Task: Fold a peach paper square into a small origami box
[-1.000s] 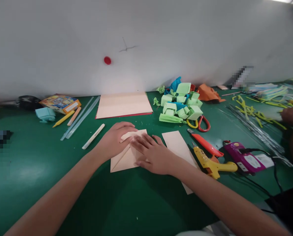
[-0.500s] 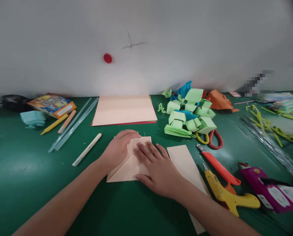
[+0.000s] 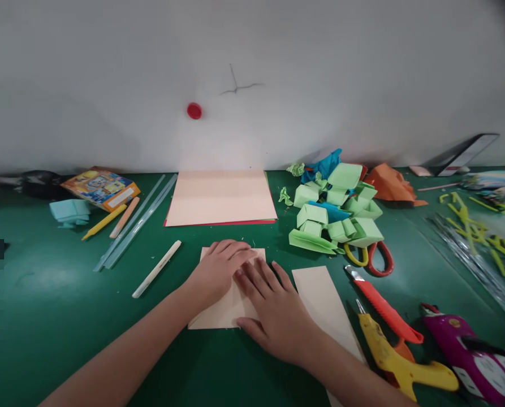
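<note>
A peach-coloured square of paper (image 3: pixel 224 314) lies on the green table with a folded-over part, its crease partly hidden under my hands. My left hand (image 3: pixel 216 277) rests across its upper left part, fingers stretched towards the top edge. On the right part my right hand (image 3: pixel 275 314) lies flat, fingers spread, its tips close to the left fingertips. Neither hand grips anything. Under my right forearm runs a long peach paper strip (image 3: pixel 320 288). A white marker (image 3: pixel 156 269) lies left of the square.
Stacked coloured sheets (image 3: pixel 220 198) lie against the wall. To the right are folded green paper pieces (image 3: pixel 314 217), scissors (image 3: pixel 379 259), a red cutter (image 3: pixel 388 311), a yellow glue gun (image 3: pixel 388 350) and a purple device (image 3: pixel 468 350). Leftward are clear sticks (image 3: pixel 137 220) and a box (image 3: pixel 102 187).
My left hand has slid right over the fold, its fingers now nearer the right hand. The right hand stays flat on the paper. The whole view has shifted slightly.
</note>
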`<state>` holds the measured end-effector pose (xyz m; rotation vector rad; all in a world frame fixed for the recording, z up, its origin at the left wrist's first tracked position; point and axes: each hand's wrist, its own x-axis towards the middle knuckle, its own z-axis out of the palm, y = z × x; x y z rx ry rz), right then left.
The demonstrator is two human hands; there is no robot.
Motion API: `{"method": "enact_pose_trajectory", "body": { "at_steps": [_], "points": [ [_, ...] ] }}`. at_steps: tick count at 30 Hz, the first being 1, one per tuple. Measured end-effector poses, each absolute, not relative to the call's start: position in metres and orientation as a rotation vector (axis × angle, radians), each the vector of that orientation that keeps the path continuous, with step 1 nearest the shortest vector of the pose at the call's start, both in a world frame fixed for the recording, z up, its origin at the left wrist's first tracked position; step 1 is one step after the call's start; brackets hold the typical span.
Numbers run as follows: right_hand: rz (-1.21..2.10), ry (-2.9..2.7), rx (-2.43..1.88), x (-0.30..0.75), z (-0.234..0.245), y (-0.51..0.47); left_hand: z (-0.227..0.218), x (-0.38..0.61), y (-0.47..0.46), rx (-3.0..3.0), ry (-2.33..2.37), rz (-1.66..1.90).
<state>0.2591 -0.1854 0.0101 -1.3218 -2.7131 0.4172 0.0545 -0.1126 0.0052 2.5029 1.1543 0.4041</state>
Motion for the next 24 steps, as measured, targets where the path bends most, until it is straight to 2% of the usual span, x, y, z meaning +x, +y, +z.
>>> {"method": "enact_pose_trajectory", "body": {
  "at_steps": [24],
  "points": [
    [0.274,-2.673,-1.267,0.2607,0.0040,-0.1877,0.0060,0.0587,-0.1177,2.737,1.369,0.477]
  ]
}}
